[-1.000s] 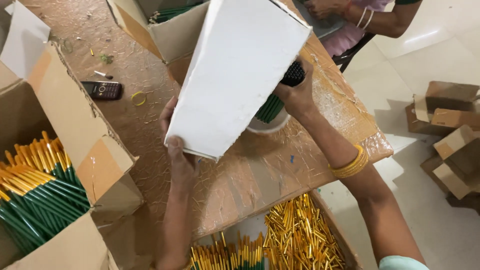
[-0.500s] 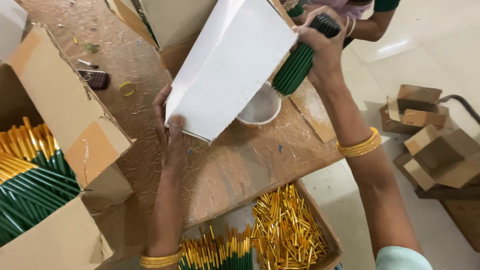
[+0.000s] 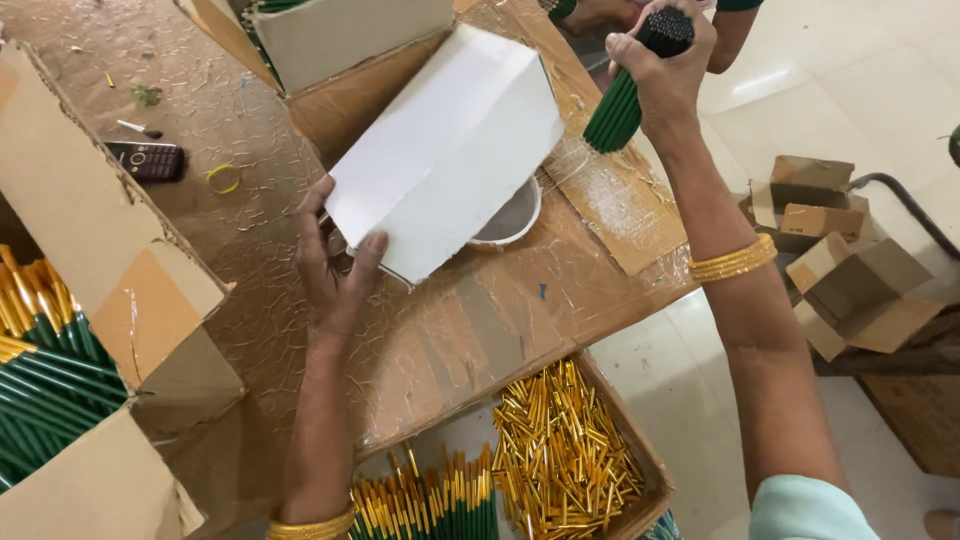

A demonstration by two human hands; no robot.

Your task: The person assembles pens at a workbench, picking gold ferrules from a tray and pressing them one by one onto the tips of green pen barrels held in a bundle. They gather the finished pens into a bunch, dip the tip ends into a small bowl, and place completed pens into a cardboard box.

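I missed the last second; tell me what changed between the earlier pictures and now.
The right hand has lifted the bundle of green pencils up from the white bowl, out from behind the white box, and grips it raised beside that box. The left hand stays on the box's lower edge; the phone is where it was.

We note: pale tiled floor (image 3: 880, 90), glossy with daylight; brown tape-covered surface (image 3: 250, 230); small folded cardboard boxes (image 3: 850, 270) on floor.
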